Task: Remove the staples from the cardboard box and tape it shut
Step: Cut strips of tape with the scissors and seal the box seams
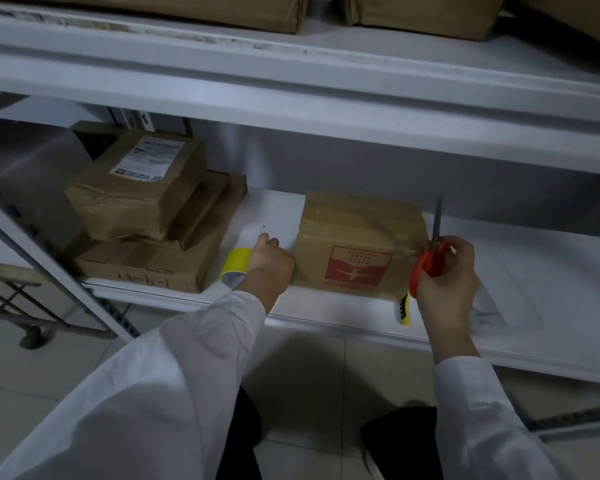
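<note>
Taping looks nearly finished on the cardboard box (357,237) sitting on the shelf (534,271): the left hand (271,263) holds the yellow tape roll (234,263) just beside it, while the right hand (447,275) grips red scissors (432,261) at its right edge, the cut seemingly left.

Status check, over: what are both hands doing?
Left hand holds yellow tape roll beside cardboard box. Right hand grips red scissors at its right edge. Nothing blocking.
</note>
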Tool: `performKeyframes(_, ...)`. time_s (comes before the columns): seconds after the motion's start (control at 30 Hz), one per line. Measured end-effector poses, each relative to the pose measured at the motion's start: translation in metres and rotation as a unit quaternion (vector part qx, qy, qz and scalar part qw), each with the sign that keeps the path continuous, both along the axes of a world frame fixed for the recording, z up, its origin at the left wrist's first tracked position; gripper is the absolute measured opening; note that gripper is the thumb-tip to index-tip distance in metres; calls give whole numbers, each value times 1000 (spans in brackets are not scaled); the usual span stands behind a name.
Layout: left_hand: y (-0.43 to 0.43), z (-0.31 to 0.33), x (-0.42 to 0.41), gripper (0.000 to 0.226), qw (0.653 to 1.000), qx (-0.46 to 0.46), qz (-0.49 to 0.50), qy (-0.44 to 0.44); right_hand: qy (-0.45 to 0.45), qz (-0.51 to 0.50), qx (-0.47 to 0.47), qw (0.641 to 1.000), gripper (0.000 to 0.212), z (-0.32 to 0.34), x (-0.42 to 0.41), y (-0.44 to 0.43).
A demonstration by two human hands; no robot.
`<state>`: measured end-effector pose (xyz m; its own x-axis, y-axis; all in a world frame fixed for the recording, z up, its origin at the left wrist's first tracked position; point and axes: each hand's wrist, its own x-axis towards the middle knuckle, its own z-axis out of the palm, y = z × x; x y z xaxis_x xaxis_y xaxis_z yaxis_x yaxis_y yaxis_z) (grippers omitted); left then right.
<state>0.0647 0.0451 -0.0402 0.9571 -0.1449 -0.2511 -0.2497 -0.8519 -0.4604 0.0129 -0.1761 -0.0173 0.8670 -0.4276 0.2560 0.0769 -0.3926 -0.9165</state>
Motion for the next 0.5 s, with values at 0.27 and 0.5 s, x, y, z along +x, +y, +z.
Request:
performKeyframes(0.27, -1, 2, 0, 33, 1000, -6, -3, 7, -7, -8, 15, 1000, 35, -2, 1, 1)
performKeyframes(0.5, -2, 7, -8, 39, 998, 26, -56, -1, -1, -11, 11, 1000, 35, -3, 2, 1)
